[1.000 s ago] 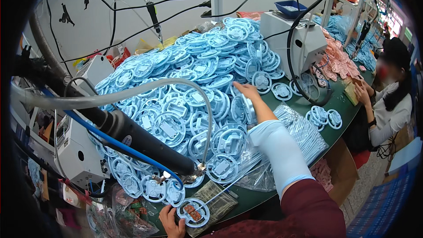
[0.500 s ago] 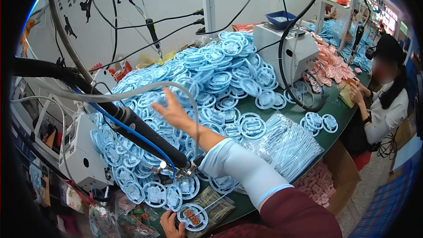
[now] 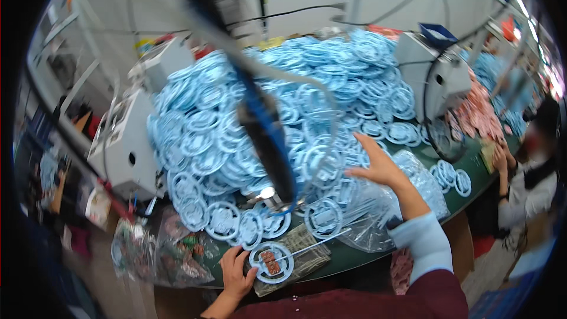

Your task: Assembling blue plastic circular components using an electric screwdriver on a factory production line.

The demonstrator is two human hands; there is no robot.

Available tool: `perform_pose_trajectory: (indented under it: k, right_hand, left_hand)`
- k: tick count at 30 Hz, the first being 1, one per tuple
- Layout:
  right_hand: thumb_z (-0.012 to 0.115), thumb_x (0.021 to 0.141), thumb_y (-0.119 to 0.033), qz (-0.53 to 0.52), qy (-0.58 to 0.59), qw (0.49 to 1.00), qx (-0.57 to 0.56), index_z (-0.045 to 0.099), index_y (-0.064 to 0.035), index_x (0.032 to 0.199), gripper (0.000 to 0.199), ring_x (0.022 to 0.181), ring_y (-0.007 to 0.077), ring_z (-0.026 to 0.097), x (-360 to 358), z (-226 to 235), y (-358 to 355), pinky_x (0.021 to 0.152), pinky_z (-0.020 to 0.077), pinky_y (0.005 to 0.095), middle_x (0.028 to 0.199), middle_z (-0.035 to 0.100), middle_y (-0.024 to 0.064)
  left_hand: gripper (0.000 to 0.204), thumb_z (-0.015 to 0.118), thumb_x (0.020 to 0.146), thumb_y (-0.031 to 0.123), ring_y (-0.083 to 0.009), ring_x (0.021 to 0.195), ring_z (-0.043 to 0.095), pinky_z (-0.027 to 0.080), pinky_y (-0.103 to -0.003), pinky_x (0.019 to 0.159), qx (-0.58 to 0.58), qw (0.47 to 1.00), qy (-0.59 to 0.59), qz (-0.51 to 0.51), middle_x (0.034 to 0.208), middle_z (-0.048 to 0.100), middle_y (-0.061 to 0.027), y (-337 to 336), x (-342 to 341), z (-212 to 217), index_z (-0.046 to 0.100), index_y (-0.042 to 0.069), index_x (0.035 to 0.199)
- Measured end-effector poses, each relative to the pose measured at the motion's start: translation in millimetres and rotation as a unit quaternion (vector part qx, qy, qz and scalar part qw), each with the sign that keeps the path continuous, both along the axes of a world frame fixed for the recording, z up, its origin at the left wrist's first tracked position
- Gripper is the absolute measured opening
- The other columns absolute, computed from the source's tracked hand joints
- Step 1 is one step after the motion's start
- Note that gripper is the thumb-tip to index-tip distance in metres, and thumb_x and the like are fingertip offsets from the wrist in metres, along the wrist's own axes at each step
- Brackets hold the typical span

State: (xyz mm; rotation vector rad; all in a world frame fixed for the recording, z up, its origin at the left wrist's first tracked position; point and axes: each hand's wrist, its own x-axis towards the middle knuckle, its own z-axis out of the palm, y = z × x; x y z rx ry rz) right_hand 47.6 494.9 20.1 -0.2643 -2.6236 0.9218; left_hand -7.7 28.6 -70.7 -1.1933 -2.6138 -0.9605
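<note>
At the table's near edge, my left hand (image 3: 237,270) has its fingers and thumb at the left rim of a light blue plastic ring part (image 3: 287,276). A small reddish-brown circuit board (image 3: 270,263) sits in the middle of that part, and a thin pale stick (image 3: 319,243) extends from it to the upper right. Beneath it lies a grey-green block wrapped in clear film (image 3: 307,254). My right hand (image 3: 381,165) is in the air, fingers spread and holding nothing, by the right side of a large heap of similar blue parts (image 3: 236,136).
A blurred black cylindrical tool (image 3: 269,147) with a blue hose hangs before the heap. Grey machine boxes stand at left (image 3: 127,153) and right (image 3: 440,82). Clear bags of thin sticks (image 3: 369,210) lie near my right forearm. A co-worker (image 3: 525,183) sits at far right.
The view has turned, shifting the scene. My right hand has drawn back from over the heap toward its right side, still with nothing in it. My left hand stays at the ring part.
</note>
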Motion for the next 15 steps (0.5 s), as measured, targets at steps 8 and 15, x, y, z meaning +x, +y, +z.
perform_pose_trajectory:
  k: [8,15]
  right_hand:
    - [0.083,0.067,-0.037,0.043,0.105,0.992,-0.061,0.024,0.0002,0.147,0.106,0.138,0.0412,0.030,-80.3,-69.0,-60.0,0.113,0.0271,0.0423,0.147,0.030,0.0274]
    - [0.092,0.054,-0.041,0.083,0.147,0.976,0.136,0.024,-0.0025,0.148,0.121,0.139,0.0431,0.027,-140.2,-28.3,-102.3,0.113,0.0269,0.0484,0.149,0.026,0.0283]
  left_hand:
    - [0.049,0.068,0.083,0.036,-0.0346,0.117,0.049,0.036,-0.044,0.098,0.015,1.000,0.012,-0.022,0.125,0.053,-0.0162,-3.5,0.4,3.5,0.057,0.005,0.119]
    - [0.050,0.068,0.084,0.036,-0.0357,0.118,0.048,0.037,-0.044,0.098,0.033,0.998,0.041,-0.019,0.126,0.052,-0.0166,-5.1,7.2,4.3,0.056,0.004,0.120]
